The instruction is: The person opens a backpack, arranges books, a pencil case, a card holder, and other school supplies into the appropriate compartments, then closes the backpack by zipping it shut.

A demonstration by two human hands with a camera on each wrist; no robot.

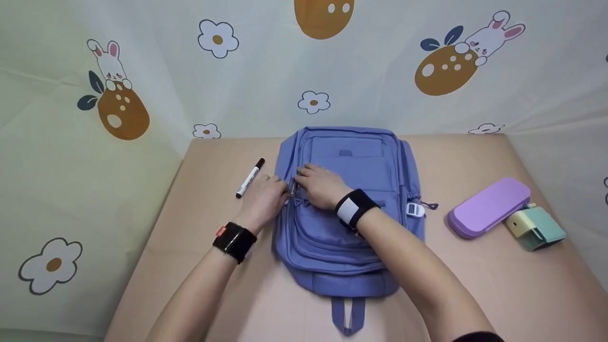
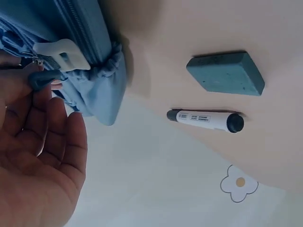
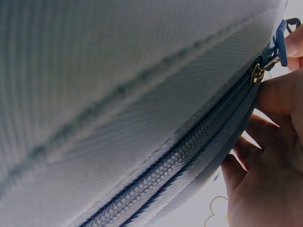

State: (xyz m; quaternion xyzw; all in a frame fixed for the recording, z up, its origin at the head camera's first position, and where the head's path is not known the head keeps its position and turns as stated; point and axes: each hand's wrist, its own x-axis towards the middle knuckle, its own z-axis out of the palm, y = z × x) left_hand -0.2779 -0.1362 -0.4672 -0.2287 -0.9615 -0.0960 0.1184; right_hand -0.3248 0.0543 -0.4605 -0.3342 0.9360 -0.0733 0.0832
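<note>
A blue backpack (image 1: pixel 346 175) lies on the table with its top handle (image 1: pixel 348 316) towards me. My left hand (image 1: pixel 262 200) is at its left side, pinching a zipper pull (image 2: pixel 43 79) beside a pale buckle (image 2: pixel 64 54). My right hand (image 1: pixel 323 186) reaches over the front panel and grips the bag's edge by the same zipper. In the right wrist view, a metal slider (image 3: pixel 257 74) sits close to the right thumb, and the zipper teeth (image 3: pixel 170 165) run down to the lower left. The fingertips partly hide the contact.
Left of the bag lies a white marker (image 1: pixel 250 178) with black ends. Near it is a dark teal block (image 2: pixel 225 73), seen in the left wrist view. On the right are a purple case (image 1: pixel 491 206) and a mint-and-cream box-shaped item (image 1: pixel 536 225). A patterned cloth (image 1: pixel 266 71) hangs behind.
</note>
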